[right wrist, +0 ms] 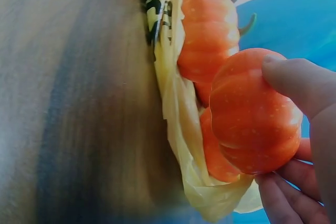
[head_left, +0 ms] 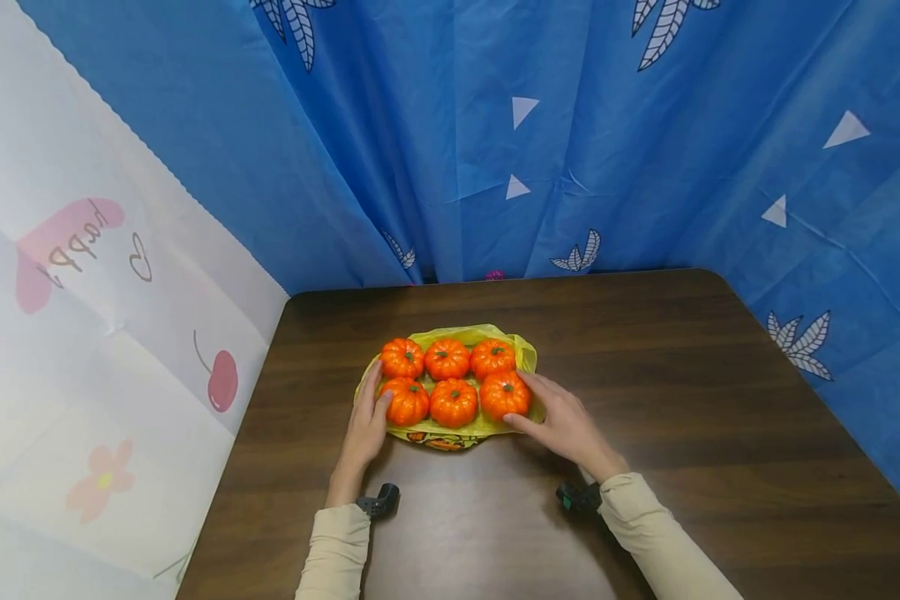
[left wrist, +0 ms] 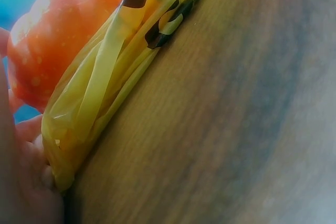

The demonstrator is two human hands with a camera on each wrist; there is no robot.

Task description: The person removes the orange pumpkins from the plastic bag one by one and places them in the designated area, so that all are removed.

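Small orange toy pumpkins (head_left: 453, 402) with green stems sit in two rows of three on a flattened yellow plastic bag (head_left: 450, 429) with black and orange print. My right hand (head_left: 562, 417) grips the front right pumpkin (right wrist: 254, 111), thumb on its near side and fingers round the far side; in the right wrist view it stands out past the bag's edge. My left hand (head_left: 366, 421) lies along the bag's left edge with fingers extended, beside the front left pumpkin (head_left: 407, 402). In the left wrist view its fingers (left wrist: 32, 129) touch the crumpled bag edge.
The bag lies on a dark brown wooden table (head_left: 645, 375), toward its far side. Behind the table hangs a blue curtain (head_left: 487, 142) with leaf and triangle prints. A white printed cloth (head_left: 120, 333) hangs on the left. A black wrist camera (head_left: 378, 500) is strapped to each wrist.
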